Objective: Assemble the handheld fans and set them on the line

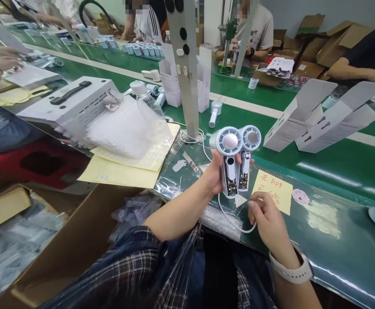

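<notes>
My left hand [215, 175] is closed around two light-blue handheld fans held side by side above the bench. The nearer fan [228, 141] and the farther fan [251, 138] have round heads with silver centres. Both handles show an opening with a circuit board and a white part inside. My right hand [264, 216], with a pale watch band at the wrist, is just right of the handles. Its fingers are curled on a white cable [231, 222], whose end is hidden. Beneath the hands lies a yellow note [273, 189] with red handwriting, beside a round pink sticker [300, 197].
A green conveyor belt [255, 96] runs behind, carrying open white boxes [303, 124] and another fan [215, 112]. A metal post [187, 86] rises ahead. Left are a bag of white material [129, 128], a white case [74, 98] and a carton [55, 249]. Several people sit around.
</notes>
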The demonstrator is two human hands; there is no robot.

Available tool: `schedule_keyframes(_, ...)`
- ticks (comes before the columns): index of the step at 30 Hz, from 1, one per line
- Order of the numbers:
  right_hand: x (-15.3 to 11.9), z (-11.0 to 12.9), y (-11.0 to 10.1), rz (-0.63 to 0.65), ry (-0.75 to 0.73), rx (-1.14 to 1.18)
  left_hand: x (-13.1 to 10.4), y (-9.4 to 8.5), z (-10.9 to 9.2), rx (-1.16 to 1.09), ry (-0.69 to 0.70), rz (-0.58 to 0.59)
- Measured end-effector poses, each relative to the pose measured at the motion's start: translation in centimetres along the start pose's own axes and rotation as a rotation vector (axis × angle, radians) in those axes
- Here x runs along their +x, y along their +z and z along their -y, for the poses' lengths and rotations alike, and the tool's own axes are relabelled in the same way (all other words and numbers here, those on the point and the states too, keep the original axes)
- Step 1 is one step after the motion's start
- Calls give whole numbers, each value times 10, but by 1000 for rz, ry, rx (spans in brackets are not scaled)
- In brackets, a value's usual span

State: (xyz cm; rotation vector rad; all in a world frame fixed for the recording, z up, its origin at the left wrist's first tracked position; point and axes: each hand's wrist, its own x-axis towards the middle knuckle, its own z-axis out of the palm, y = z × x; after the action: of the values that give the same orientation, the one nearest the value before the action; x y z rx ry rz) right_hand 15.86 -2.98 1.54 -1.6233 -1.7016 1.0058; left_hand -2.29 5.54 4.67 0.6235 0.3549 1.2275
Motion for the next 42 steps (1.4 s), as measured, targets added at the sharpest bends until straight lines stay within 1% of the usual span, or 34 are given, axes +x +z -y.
schedule_keyframes(3, -11, 10, 5, 214, -41, 375, 0, 3, -2, 6, 61, -21)
schedule_keyframes(5, -12, 17, 8, 271, -56, 503, -2, 5, -2, 4, 76, -28)
schedule_keyframes(6, -12, 20, 10, 266, -54, 556, -2, 6, -2, 2, 80, -26)
schedule_keyframes(8, -10, 26, 17, 201, -40, 628, -4, 8, -3, -3, 81, -11)
schedule_keyframes(10, -11, 33, 26, 82, -42, 652, -5, 9, -3, -10, 86, 2)
schedule_keyframes(13, -16, 43, 39, -78, -75, 649, -6, 9, 0, -2, 112, -22)
schedule_keyframes(15, -20, 48, 47, -133, -80, 677, -6, 8, 4, 19, 136, -40)
schedule_keyframes(17, -22, 50, 51, -136, -76, 722, -8, 7, 8, 43, 152, -37)
schedule_keyframes(19, -21, 49, 50, -106, -96, 691, -9, 7, 10, 50, 164, -24)
schedule_keyframes(21, -20, 45, 44, -65, -159, 546, -9, 6, 10, 17, 156, -16)
schedule_keyframes(23, -18, 42, 39, -58, -235, 386, -10, 8, 8, -51, 135, -6)
schedule_keyframes(24, -18, 41, 37, -73, -268, 340, -10, 9, 6, -94, 122, -2)
schedule_keyframes(26, -17, 40, 35, -130, -295, 322, -10, 12, 1, -167, 117, -5)
schedule_keyframes(28, -17, 40, 36, -188, -262, 363, -11, 14, -3, -185, 122, -14)
schedule_keyframes(31, -18, 40, 37, -194, -152, 458, -12, 15, -4, -97, 110, -40)
schedule_keyframes(33, -20, 40, 38, -178, -98, 552, -13, 14, 0, -14, 120, -58)
schedule_keyframes(36, -22, 41, 43, -189, -45, 747, -13, 11, 8, 94, 184, -60)
schedule_keyframes(38, -23, 42, 45, -182, -28, 835, -14, 11, 11, 127, 217, -52)
schedule_keyframes(40, -22, 42, 46, -175, -24, 810, -14, 11, 12, 131, 227, -44)
schedule_keyframes(42, -21, 42, 44, -206, -40, 684, -14, 12, 12, 128, 227, -45)
